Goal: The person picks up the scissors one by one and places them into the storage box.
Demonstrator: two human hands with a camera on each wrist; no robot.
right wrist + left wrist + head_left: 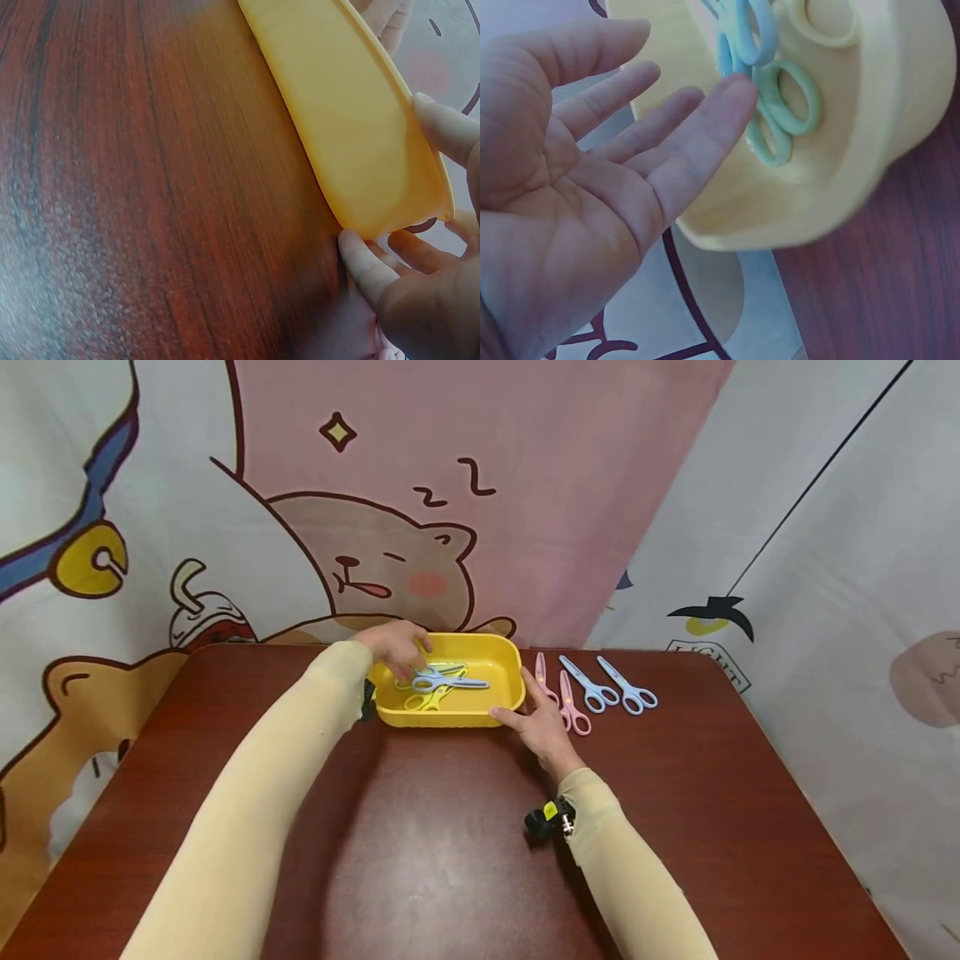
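Note:
A yellow plastic tray (442, 720) stands near the back of the table with several scissors inside. Blue scissors (468, 682) lie on top, across yellow scissors (431, 701); a green handle (815, 101) shows beside them in the left wrist view. My left hand (393, 645) is over the tray's left end, palm bare and fingers loosely extended, close to the scissors' handles and holding none. With thumb and fingers spread around the front right corner, my right hand (542, 727) grips the tray from outside.
Right of the tray lie pink scissors (567, 693), with a second pink pair partly behind my right hand. Two blue scissors (588, 683) lie farther right. A printed curtain (540, 527) hangs behind the back edge of the brown table (420, 860).

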